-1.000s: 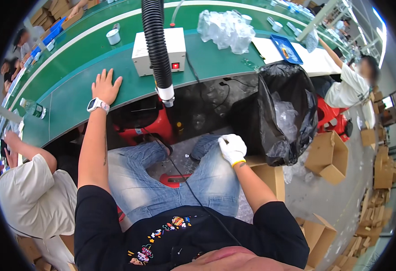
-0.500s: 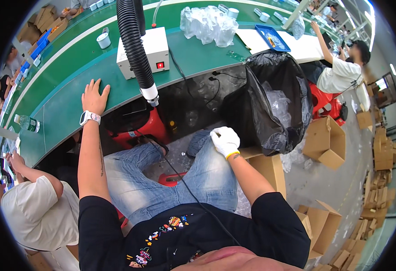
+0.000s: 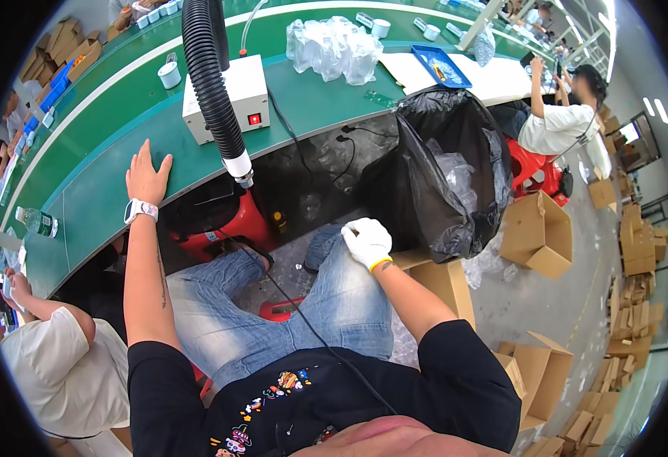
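Likely pause: bare left hand [image 3: 147, 183] spread open on tabletop [image 3: 102, 194], left of white switch box [image 3: 251, 87]; gloved right hand [image 3: 367, 242] on jeans [image 3: 358, 293], below-right of box, grip unclear. Any reach calls for lifting hand.

One left hand [image 3: 148, 181] and one right hand [image 3: 366, 241] are showing, with one wristwatch [image 3: 140, 210] and one glove [image 3: 369, 247]. One white box [image 3: 248, 90], one ribbed hose [image 3: 210, 84], one clear bottle [image 3: 37, 222], one large black bag [image 3: 429, 198] and one flat blue tray [image 3: 462, 74] are appearing around them.
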A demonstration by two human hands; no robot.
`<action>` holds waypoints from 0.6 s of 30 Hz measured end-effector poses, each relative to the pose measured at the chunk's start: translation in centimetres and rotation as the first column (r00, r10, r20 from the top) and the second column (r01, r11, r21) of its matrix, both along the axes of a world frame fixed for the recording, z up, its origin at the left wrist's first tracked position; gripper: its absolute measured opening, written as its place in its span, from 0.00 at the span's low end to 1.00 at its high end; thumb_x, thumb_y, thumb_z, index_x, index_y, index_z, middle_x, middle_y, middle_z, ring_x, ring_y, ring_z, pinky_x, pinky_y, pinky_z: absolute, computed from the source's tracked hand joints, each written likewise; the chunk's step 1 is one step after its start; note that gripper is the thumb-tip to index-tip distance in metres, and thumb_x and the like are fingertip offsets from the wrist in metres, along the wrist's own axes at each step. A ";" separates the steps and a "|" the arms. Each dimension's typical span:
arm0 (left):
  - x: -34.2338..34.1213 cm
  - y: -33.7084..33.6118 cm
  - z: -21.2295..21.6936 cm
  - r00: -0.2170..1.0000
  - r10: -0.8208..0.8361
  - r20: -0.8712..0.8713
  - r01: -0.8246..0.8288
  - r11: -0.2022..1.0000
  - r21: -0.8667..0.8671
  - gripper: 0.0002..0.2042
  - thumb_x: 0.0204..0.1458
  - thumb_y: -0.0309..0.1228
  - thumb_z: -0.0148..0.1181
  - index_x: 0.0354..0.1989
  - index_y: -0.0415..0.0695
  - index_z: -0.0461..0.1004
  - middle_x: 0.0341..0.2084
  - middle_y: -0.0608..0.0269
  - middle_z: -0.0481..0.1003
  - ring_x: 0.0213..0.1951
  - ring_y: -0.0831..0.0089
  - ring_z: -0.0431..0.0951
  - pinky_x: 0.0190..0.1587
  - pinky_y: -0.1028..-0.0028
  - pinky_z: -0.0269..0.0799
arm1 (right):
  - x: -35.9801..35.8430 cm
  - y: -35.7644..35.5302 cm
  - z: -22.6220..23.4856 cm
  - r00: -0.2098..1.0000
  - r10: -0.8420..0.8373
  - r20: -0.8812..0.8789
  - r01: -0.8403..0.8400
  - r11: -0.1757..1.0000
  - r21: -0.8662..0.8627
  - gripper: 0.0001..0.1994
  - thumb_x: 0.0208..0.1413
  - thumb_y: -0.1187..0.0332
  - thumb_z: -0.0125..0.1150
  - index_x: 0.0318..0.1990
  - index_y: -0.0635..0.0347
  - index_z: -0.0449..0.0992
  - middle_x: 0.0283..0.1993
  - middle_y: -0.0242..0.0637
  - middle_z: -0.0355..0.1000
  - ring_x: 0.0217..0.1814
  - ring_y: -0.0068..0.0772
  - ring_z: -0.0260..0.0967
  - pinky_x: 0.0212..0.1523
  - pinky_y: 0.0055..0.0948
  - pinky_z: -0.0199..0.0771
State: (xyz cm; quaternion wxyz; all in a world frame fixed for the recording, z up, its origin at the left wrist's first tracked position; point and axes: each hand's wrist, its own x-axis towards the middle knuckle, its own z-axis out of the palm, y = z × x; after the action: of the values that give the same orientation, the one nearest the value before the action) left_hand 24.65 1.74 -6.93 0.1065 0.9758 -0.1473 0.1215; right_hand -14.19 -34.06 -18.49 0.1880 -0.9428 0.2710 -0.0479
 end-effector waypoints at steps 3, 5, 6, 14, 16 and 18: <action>0.0 0.0 0.0 1.000 0.007 -0.014 -0.006 0.996 0.084 0.35 0.64 0.58 0.53 0.75 0.52 0.63 0.75 0.56 0.61 0.76 0.52 0.57 0.76 0.47 0.50 | -0.1 0.1 -0.1 0.999 -0.005 0.033 0.005 1.000 -0.008 0.14 0.59 0.50 0.61 0.38 0.45 0.88 0.41 0.36 0.83 0.48 0.45 0.79 0.49 0.44 0.78; -0.2 0.0 -0.1 1.000 0.002 0.005 -0.002 1.000 0.019 0.35 0.64 0.58 0.53 0.75 0.52 0.63 0.75 0.56 0.61 0.76 0.53 0.57 0.76 0.47 0.50 | -0.2 0.1 0.0 0.999 -0.008 0.048 0.009 1.000 -0.012 0.14 0.59 0.51 0.62 0.37 0.46 0.88 0.40 0.36 0.83 0.47 0.45 0.79 0.49 0.44 0.78; -0.3 0.0 -0.2 1.000 0.000 0.014 0.000 1.000 -0.014 0.35 0.64 0.58 0.53 0.75 0.52 0.63 0.75 0.57 0.61 0.76 0.53 0.57 0.76 0.47 0.50 | -0.2 0.0 0.0 0.999 -0.006 0.036 0.007 1.000 -0.010 0.14 0.59 0.50 0.61 0.38 0.45 0.88 0.41 0.36 0.83 0.48 0.45 0.79 0.49 0.44 0.78; -0.2 1.0 -0.4 1.000 0.005 0.029 -0.006 1.000 0.023 0.36 0.64 0.58 0.53 0.75 0.51 0.62 0.76 0.57 0.61 0.76 0.53 0.57 0.75 0.46 0.51 | -0.1 0.5 0.3 1.000 0.014 0.013 -0.014 1.000 -0.011 0.15 0.60 0.50 0.60 0.40 0.44 0.88 0.43 0.36 0.83 0.50 0.45 0.79 0.51 0.44 0.79; -0.1 1.1 -0.2 0.999 0.000 0.041 -0.001 1.000 0.022 0.35 0.64 0.58 0.53 0.74 0.50 0.64 0.75 0.56 0.61 0.76 0.52 0.58 0.74 0.47 0.52 | 0.0 0.8 0.4 1.000 0.011 0.014 -0.011 1.000 -0.006 0.15 0.61 0.50 0.59 0.40 0.44 0.88 0.43 0.37 0.83 0.50 0.45 0.79 0.51 0.44 0.79; 0.0 0.0 0.2 0.997 -0.028 0.067 0.027 0.999 0.020 0.34 0.64 0.57 0.53 0.73 0.48 0.66 0.74 0.53 0.63 0.75 0.51 0.60 0.74 0.49 0.53 | 0.1 0.8 0.7 1.000 0.015 -0.016 -0.015 1.000 -0.007 0.16 0.61 0.50 0.58 0.40 0.44 0.88 0.44 0.38 0.83 0.50 0.45 0.79 0.51 0.44 0.79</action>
State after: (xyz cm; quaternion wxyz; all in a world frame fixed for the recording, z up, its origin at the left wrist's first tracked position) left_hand 24.62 1.73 -6.77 0.0939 0.9700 -0.1654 0.1512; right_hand -14.06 -33.22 -17.75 0.1829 -0.9458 0.2653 -0.0396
